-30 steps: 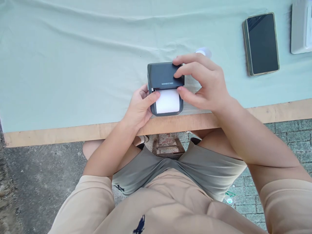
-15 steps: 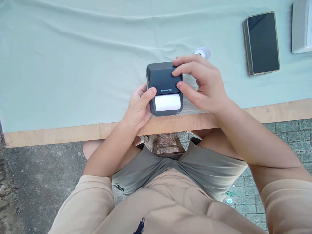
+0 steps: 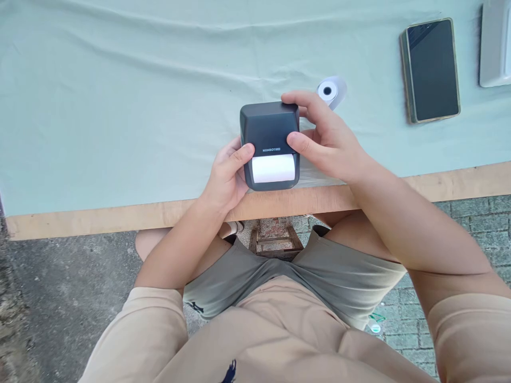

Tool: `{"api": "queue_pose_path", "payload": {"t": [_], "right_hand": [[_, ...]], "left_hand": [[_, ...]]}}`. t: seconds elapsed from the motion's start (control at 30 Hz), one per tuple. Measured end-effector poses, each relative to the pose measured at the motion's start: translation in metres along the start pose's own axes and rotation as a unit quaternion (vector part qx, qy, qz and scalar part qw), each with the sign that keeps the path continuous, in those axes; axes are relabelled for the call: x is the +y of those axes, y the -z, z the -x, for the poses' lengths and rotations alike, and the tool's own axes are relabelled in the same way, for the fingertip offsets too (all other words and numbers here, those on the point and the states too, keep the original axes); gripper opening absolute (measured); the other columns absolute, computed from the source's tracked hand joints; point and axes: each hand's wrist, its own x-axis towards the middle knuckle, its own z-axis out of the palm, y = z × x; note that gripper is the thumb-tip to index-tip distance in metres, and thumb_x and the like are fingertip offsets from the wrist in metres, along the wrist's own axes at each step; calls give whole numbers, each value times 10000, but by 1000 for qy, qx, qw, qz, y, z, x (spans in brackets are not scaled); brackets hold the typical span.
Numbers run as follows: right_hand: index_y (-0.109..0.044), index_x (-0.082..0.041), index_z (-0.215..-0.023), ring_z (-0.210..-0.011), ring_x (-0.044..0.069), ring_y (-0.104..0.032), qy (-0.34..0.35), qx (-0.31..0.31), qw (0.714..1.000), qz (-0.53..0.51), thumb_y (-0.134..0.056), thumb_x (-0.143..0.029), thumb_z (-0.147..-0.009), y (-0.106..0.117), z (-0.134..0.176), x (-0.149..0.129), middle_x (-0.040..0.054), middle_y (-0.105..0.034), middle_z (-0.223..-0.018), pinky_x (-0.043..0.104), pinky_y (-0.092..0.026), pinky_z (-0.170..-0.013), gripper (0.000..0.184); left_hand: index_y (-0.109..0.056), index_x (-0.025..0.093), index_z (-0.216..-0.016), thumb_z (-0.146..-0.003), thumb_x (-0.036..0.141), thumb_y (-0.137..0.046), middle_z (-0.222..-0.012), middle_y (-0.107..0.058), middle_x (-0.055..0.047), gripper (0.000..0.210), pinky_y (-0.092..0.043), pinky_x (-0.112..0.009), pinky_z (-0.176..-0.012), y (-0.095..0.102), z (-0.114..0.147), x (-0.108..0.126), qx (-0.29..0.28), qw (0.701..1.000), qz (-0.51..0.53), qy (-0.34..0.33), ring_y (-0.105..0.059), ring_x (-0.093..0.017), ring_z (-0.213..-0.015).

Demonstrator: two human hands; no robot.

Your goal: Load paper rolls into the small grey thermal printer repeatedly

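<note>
A dark label printer marked NIIMBOT is held above the near edge of the table. White label paper shows at its lower front, below the lettering. My left hand grips the printer's left side, thumb on the front face and fingers behind it. On the other side, my right hand has its thumb on the right of the front face and its index finger on the top right edge. Its remaining fingers are partly hidden behind the printer. Just beyond that hand, a small white roll with a dark core rests on the cloth.
A pale green cloth covers the table, whose bare wooden edge runs in front of me. To the right lies a dark-screened phone on a box-like object. A white object is cut off at the far right.
My right hand's fingers have shifted from over the front face to the printer's right side and top edge. The white roll shows more fully now. The printer stays almost where it was.
</note>
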Motion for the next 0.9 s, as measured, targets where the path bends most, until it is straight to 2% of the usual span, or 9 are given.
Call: {"api": "queue_pose_path", "payload": {"t": [0.23, 0.47, 0.53, 0.63, 0.7, 0.9], "right_hand": [[-529, -349, -1544, -1512, 367, -506, -17, -5, 999, -40, -625, -717, -993, 0, -2, 0, 80, -521, -1609, 443, -701, -901, 669], [-517, -355, -1514, -1533, 337, -492, -18, -10, 999, -34, -611, -744, -998, 1, -3, 2, 56, -515, -1609, 391, -693, -891, 654], [-511, -361, -1513, -1533, 329, -490, -21, -11, 999, -26, -596, -746, -1007, 2, -2, 3, 46, -518, -1603, 401, -690, -925, 642], [-496, -367, -1523, -1520, 319, -504, -21, -15, 999, -19, -580, -753, -1014, 2, -2, 6, 39, -523, -1599, 422, -683, -978, 644], [-485, -366, -1531, -1510, 314, -516, -21, -18, 999, -20, -578, -759, -1013, 2, -2, 7, 41, -524, -1599, 430, -680, -996, 656], [-476, -357, -1533, -1500, 312, -526, -24, -21, 999, -22, -570, -749, -1022, 2, -2, 6, 44, -517, -1609, 449, -675, -1021, 650]], "left_hand": [[-792, 208, -1029, -782, 532, -923, -1018, -869, -46, 428, -719, -427, -972, 1, 0, 1, -1, 1000, -11, 1, -754, -366, -1329], [-790, 199, -1025, -789, 500, -922, -1019, -867, -46, 404, -727, -403, -919, 1, 0, 1, 2, 1000, -2, 6, -801, -352, -1229], [-783, 205, -1021, -844, 495, -874, -1009, -861, -39, 352, -724, -397, -925, 2, -1, 0, 13, 1000, -5, 10, -804, -338, -1222], [-769, 211, -983, -994, 450, -707, -929, -839, -19, 247, -721, -394, -933, 2, -3, -2, 58, 998, 3, 20, -825, -292, -1159], [-770, 207, -979, -1062, 386, -603, -910, -830, -12, 259, -719, -400, -956, 0, -4, -3, 79, 997, 11, 23, -834, -266, -1126], [-786, 198, -1011, -1117, 320, -493, -977, -854, -13, 334, -702, -391, -1032, -5, -3, -2, 79, 997, 15, 18, -826, -237, -1167]]}}
